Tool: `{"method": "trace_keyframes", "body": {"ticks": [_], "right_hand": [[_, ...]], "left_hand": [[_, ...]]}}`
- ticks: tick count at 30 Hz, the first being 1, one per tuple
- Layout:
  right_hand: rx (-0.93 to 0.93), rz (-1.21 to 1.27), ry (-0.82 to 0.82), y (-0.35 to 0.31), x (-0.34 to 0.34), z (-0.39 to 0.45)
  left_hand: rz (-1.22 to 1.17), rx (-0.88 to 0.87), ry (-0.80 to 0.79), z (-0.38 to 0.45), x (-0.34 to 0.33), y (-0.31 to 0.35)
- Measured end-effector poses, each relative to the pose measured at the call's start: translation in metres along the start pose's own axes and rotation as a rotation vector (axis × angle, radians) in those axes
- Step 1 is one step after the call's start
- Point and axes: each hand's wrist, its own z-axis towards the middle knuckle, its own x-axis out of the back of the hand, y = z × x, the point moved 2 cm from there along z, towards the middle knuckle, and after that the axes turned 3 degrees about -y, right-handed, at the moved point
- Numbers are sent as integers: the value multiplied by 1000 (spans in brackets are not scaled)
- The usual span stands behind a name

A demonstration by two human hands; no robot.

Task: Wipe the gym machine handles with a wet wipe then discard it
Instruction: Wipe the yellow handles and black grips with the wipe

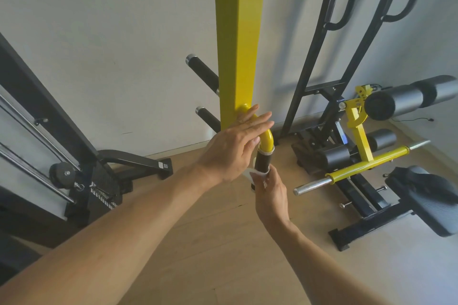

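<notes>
Frame centre: right hand [269, 195] pinches a white wipe [257, 174] around the black handle [262, 162]; left hand [233, 148], fingers straight, rests on the yellow bar [267, 140].

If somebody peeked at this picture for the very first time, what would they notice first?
Probably the tall yellow post in the middle, bright against the white wall. Just below it, the right hand holds a white wet wipe around the black handle grip, while the left hand rests open on the yellow curved bar. To the right, a yellow barbell holder lies over the floor.
</notes>
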Motion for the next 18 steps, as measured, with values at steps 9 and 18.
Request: {"method": "trace_keyframes", "body": {"ticks": [9,18], "right_hand": [[26,-161,-182,30,-6,4],[93,-162,-169,26,-4,12]], "left_hand": [[24,-25,-3,3,-1,-3],[22,-24,7,10,-7,-6]]}}
